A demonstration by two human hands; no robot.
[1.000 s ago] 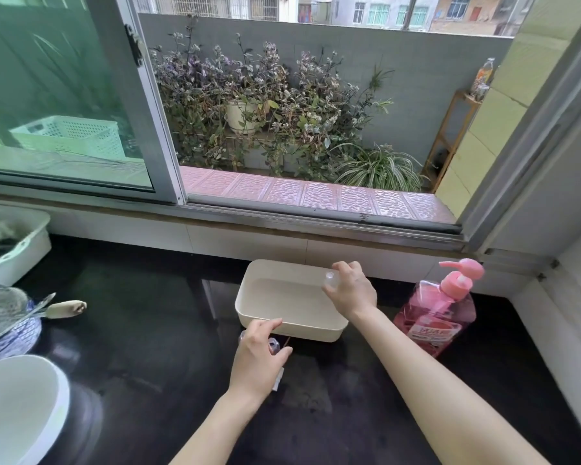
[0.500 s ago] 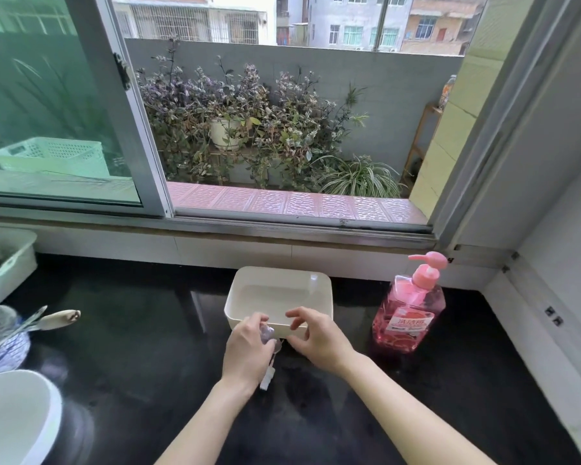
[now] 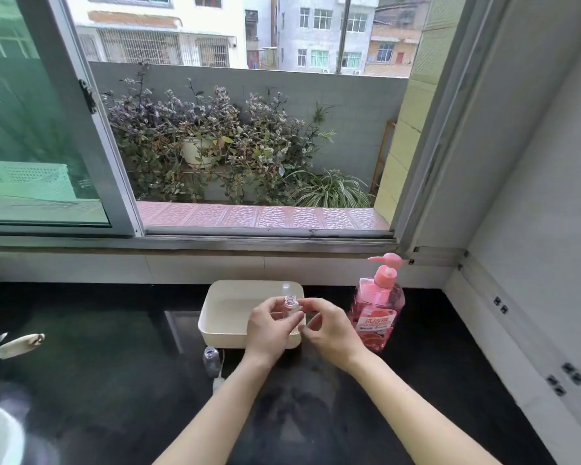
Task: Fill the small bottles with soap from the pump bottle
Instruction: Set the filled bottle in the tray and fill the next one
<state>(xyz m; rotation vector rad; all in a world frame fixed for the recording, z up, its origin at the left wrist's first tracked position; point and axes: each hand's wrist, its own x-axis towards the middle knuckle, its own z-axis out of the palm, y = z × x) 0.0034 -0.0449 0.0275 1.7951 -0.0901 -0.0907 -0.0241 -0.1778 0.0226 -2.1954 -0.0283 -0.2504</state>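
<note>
Head view: both hands meet over the near edge of a cream rectangular tray [image 3: 215, 317] on the black countertop [image 3: 114, 380]. Left hand [image 3: 270, 325] is closed around a small clear bottle [image 3: 291, 303], held upright with its threaded neck showing and apparently uncapped. Right hand [image 3: 329, 327] has fingertips pinched together just beside the bottle's neck; whether they hold a cap cannot be told. A second small clear bottle [image 3: 211, 360] stands on the counter in front of the tray, left of the left wrist, with a small white piece [image 3: 218, 385] lying just beside it. Another clear item [image 3: 285, 288] sits inside the tray behind the held bottle; blurred, not identifiable. Pink pump bottle [image 3: 378, 313] stands to the right of the tray, near the right hand, nozzle pointing left. Judgement: filling not yet begun. Risks: the neck is narrow, so a nozzle not lined up over it would put soap on the fingers or counter; a slippery bottle could drop; the left forearm could knock over the standing bottle.
</note>
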